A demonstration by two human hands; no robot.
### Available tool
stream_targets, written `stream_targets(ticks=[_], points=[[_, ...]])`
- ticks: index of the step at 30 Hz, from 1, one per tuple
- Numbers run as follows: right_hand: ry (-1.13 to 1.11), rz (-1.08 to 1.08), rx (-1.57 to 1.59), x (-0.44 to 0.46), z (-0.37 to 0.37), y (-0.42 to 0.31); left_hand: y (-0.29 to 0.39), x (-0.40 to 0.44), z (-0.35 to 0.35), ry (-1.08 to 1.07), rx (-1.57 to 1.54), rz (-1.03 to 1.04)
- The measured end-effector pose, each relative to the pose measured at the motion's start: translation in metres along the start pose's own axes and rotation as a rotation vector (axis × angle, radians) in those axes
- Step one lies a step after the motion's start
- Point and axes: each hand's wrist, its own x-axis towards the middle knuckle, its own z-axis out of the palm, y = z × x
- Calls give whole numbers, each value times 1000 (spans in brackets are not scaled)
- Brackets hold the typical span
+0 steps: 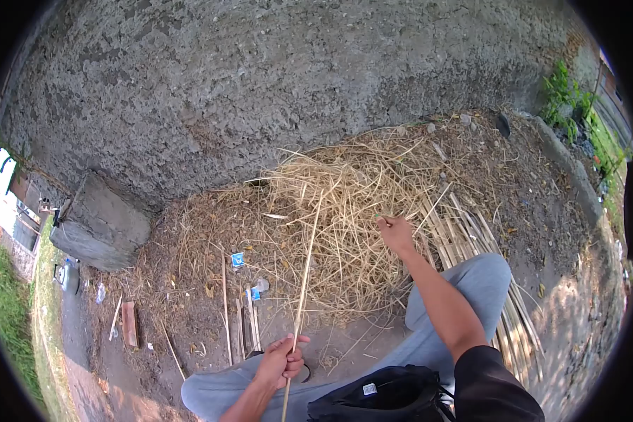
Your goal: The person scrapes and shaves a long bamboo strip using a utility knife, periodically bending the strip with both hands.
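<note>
My left hand (280, 362) is closed around a long, thin bamboo strip (308, 267). The strip slants upward from my lap, and its far end is over a heap of pale bamboo shavings (348, 257). Above the right side of that heap, my right hand (397, 235) is closed with its fingers pinched together. A small green bit shows at its fingertips, too small to name. My right hand is apart from the strip.
Split bamboo slats (464, 235) lie beside my right leg. A black bag (380, 397) rests in my lap. Blue packets (238, 259), thin sticks (226, 306) and a reddish-brown block (129, 323) lie to the left. A rough wall (281, 77) and a concrete block (105, 221) stand beyond.
</note>
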Motion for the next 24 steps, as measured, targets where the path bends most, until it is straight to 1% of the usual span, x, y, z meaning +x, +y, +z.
stream_targets(ticks=[1,3,4,5,6,7,8,10,11,13,14,15,17,18,20,21,23,24], points=[[25,-67,14,-7,7,-9,2,4,3,2,-18,6],[-212,57,199,-38,-5,-54,13,10,11,11,-11,-19],[-220,57,199,-45,-3,-60,14,12,13,-9,79,5],[-266,5,239,-53,0,-65,15,13,15,-4,78,6],[-308,-48,280,-60,0,-71,16,15,19,-13,166,33],[-308,-52,283,-67,-1,-76,16,17,22,-25,256,62],[-305,-62,325,-74,-3,-81,16,18,23,-24,258,66],[-298,-97,415,-85,-7,-87,14,21,24,13,288,140],[-300,-98,410,-90,-10,-89,13,23,25,11,284,141],[-373,-71,474,-99,-19,-95,14,27,28,79,357,158],[-401,-144,394,-100,-15,-88,14,29,29,78,354,159],[-402,-146,391,-105,-19,-92,14,31,30,82,390,175],[-457,-303,165,-117,-30,-100,15,32,33,85,424,192],[-457,-303,164,-122,-32,-101,15,32,34,81,425,206],[-441,-600,66,-132,-34,-102,18,30,37,79,424,218],[-444,-601,64,-136,-33,-101,21,29,38,66,397,212],[-353,-739,7,-143,-31,-100,24,28,40,52,364,204],[-356,-740,3,-145,-31,-101,24,28,41,46,416,220]])
